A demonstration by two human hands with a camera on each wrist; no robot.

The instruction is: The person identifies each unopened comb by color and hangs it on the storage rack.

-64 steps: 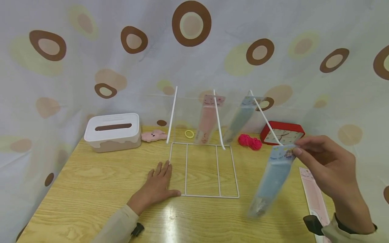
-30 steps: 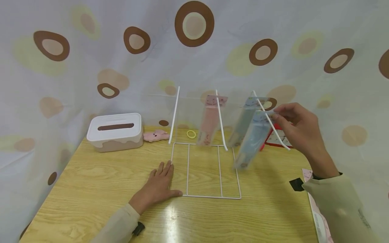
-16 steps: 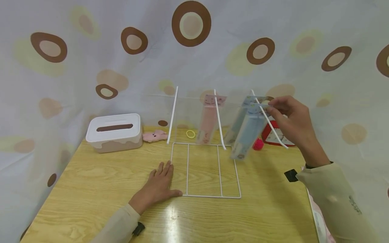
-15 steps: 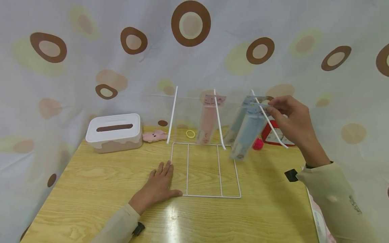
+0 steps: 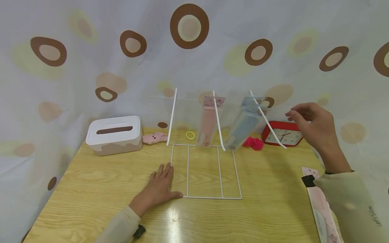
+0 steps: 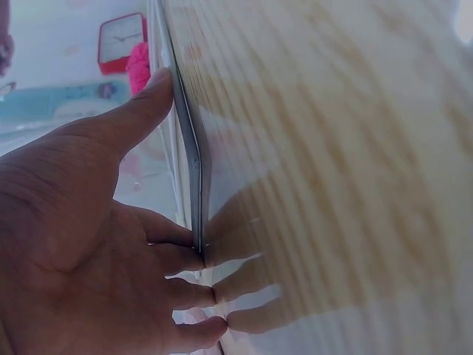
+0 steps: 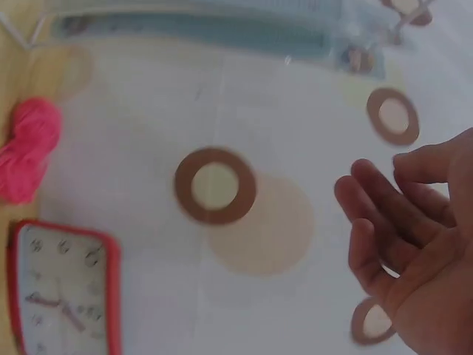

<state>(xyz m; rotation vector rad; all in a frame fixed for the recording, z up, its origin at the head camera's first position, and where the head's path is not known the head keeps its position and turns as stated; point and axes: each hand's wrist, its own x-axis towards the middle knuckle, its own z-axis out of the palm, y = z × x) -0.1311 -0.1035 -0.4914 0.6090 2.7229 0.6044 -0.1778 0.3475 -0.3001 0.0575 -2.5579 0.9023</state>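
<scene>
A white wire display rack stands on the table, with three prongs reaching forward. Flat against its front left corner rests my left hand, fingers spread; its thumb and fingertips touch the wire base in the left wrist view. On the right prong hang two blue packaged combs, one in front of the other and partly hiding it. From the middle prong hangs a pink packaged comb; the left prong carries nothing. My right hand is in the air right of the right prong, fingers loosely bent, holding nothing.
A white tissue box, a pink plush and a yellow ring are along the back. Pink yarn and a red clock sit behind the right prong. Pink packaging lies by the right sleeve.
My right hand carried a blue packaged comb onto the right prong, slid it back, let it go and drew away to the right. My left hand has stayed on the rack base.
</scene>
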